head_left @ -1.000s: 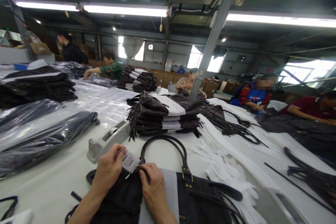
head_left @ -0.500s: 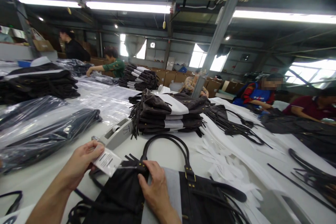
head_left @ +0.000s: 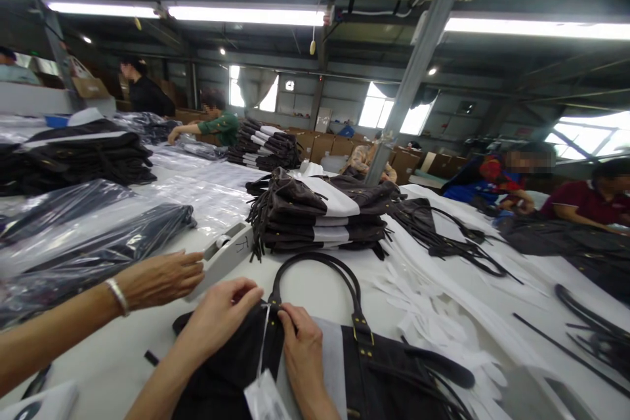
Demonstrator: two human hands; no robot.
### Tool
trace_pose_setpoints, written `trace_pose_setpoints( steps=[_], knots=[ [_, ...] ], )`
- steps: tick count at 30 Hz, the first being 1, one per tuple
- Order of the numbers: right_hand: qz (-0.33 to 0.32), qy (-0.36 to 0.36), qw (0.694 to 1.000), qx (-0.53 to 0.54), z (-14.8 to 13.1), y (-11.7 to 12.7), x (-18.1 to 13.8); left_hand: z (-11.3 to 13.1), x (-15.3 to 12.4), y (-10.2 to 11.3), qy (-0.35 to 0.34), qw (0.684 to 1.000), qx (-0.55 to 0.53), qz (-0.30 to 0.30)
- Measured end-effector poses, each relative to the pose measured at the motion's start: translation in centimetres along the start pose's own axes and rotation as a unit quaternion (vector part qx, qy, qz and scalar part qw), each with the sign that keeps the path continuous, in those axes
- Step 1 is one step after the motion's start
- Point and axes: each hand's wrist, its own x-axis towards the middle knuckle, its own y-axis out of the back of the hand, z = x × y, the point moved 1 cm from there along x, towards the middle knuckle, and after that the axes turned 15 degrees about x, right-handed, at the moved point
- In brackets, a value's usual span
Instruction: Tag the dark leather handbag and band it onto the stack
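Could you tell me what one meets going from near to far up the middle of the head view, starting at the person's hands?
Hang tag → left hand and right hand pinching at the handbag → bag handle → stack of folded bags → farther stack.

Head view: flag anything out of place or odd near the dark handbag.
A co-worker's braceleted hand reaches in from the left to the grey tape dispenser. White paper scraps lie strewn right of the dark handbag.
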Motion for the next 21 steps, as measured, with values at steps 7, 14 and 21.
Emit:
trace_pose_setpoints(
  steps=[7, 14, 21],
  knots=[
    [0.012, -0.003, 1.0, 0.015, 0.6, 0.0, 0.2, -0.8, 1.4, -5.7, -0.027, 0.997, 0.064, -0.032],
    [0.009, -0.012, 1.0, -0.001, 0.5, 0.0, 0.2, -1.2, 1.4, -5.7, 0.021, 0.976, 0.209, -0.059],
    [0.006, -0.021, 1.0, -0.022, 0.4, 0.0, 0.1, -1.4, 1.3, -5.5, 0.012, 0.971, 0.22, -0.093]
  ],
)
